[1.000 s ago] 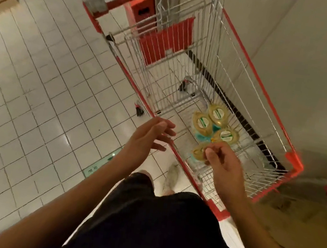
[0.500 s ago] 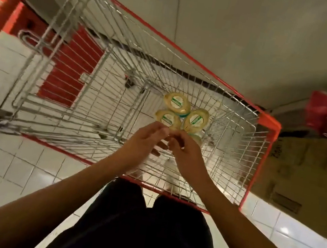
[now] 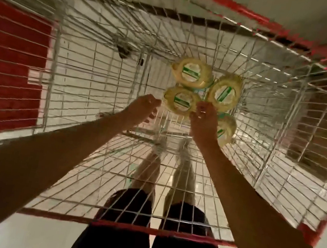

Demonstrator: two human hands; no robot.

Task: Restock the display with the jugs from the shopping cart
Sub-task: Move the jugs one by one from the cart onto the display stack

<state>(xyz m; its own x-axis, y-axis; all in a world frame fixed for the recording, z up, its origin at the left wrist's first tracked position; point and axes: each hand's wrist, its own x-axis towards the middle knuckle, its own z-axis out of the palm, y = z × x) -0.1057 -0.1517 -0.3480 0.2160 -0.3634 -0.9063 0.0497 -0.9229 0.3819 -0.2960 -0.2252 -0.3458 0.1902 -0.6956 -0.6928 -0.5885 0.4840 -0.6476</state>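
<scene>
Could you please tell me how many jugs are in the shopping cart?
4, clustered together: far jug, right jug, near jug by the left hand, fourth jug partly behind the right hand. No others show.

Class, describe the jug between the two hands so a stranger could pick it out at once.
Look inside the wire shopping cart, where four yellow jugs with green-and-white labels cluster at the bottom. The one meant is the near-left jug, directly between the left hand and the right hand. Unlike the others, it has a hand on each side.
</scene>
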